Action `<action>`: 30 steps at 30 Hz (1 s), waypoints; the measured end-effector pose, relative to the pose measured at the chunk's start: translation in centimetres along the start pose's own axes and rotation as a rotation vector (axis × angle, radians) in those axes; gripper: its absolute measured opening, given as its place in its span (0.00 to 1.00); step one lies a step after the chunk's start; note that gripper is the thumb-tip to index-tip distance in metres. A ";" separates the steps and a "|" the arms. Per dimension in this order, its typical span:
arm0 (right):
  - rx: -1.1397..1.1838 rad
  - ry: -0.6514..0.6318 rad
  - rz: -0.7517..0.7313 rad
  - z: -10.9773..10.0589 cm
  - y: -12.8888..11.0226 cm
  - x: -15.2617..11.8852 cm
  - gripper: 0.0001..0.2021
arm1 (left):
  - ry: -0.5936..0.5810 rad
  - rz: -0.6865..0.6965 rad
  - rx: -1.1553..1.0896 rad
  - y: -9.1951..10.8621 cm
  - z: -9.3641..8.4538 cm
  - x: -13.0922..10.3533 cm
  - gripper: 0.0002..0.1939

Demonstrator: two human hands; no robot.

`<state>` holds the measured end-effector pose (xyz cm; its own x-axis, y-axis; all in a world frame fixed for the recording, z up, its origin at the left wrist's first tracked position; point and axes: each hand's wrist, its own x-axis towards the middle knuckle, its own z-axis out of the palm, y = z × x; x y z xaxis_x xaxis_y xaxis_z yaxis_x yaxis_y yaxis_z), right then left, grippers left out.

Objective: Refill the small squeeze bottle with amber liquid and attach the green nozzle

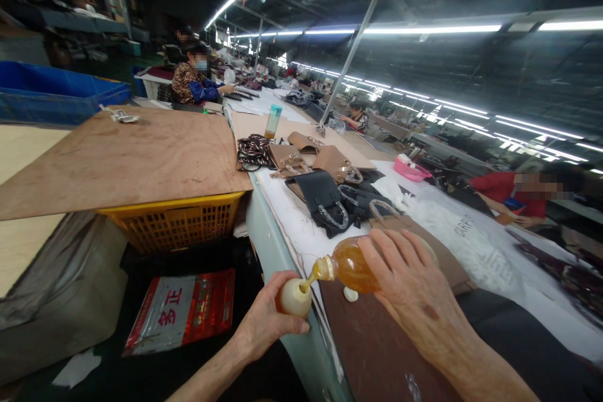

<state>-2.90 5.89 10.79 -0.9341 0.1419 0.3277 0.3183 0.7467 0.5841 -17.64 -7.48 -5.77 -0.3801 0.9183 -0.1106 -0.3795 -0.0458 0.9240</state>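
My right hand grips a clear plastic bottle of amber liquid, tipped on its side with its mouth to the left. A thin stream runs from the mouth into a small cream squeeze bottle, which my left hand holds upright just off the table's near edge. A small white cap lies on the dark brown board under the big bottle.
Black and tan handbags lie further up the long white table. To the left are a yellow crate under a plywood sheet, and a red packet on the floor. Other people work along the line.
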 end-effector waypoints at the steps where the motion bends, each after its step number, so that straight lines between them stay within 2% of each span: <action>1: 0.001 0.005 0.001 0.0 0.0 0.0 0.24 | 0.001 0.002 0.007 0.0 0.0 0.0 0.33; 10: -0.005 0.035 -0.004 -0.2 0.0 0.1 0.22 | 0.011 -0.018 -0.017 0.6 0.3 0.0 0.33; 30: -0.023 0.006 -0.006 -0.4 0.0 0.1 0.23 | -0.028 -0.020 -0.056 0.0 0.2 0.3 0.34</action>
<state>-2.92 5.66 11.11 -0.9350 0.1331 0.3287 0.3163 0.7322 0.6032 -17.59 -7.16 -5.69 -0.3485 0.9298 -0.1180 -0.4340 -0.0486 0.8996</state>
